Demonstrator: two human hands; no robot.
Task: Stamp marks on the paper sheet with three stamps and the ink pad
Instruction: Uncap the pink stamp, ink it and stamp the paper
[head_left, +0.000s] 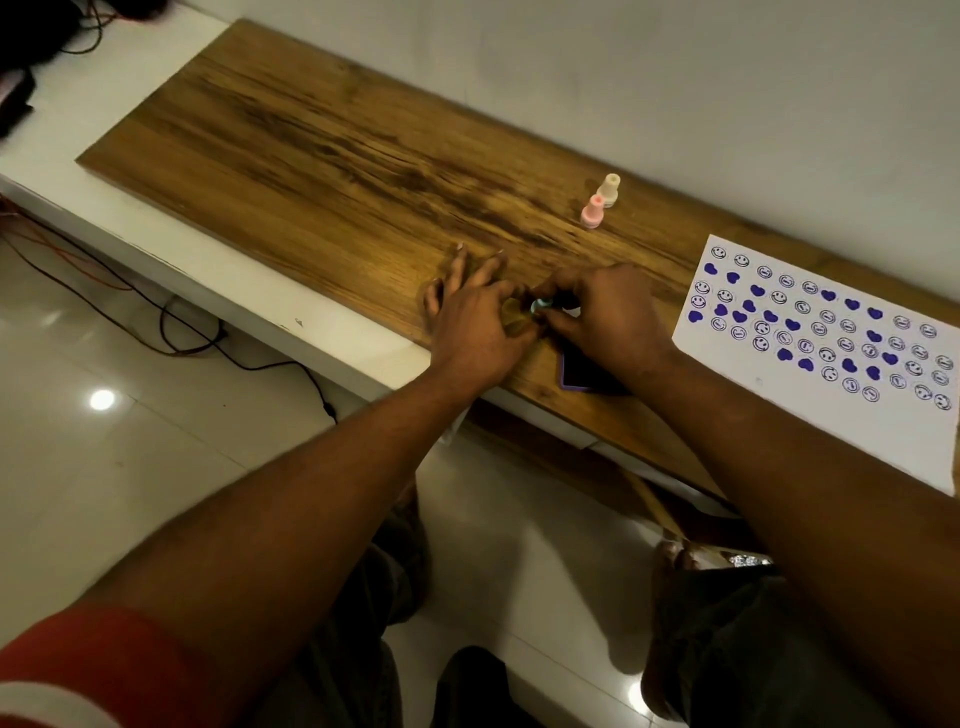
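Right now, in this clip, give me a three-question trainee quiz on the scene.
1. True or false: the paper sheet is blank.
2. How many stamps stand untouched on the wooden board?
3. The ink pad lies: A) beside the pink stamp B) under the right hand C) on the sheet.

Key: 1 false, it bears hearts and smileys. 2 two, pink and cream stamp. 3 B; both hands, left hand included, work a small item there.

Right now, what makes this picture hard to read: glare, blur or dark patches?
Head view: dim, warm light; lamp glare on the floor tiles; the left hand and right hand are dark and slightly blurred, hiding what they hold; the paper sheet stays bright and legible; wide-angle bending at the edges.
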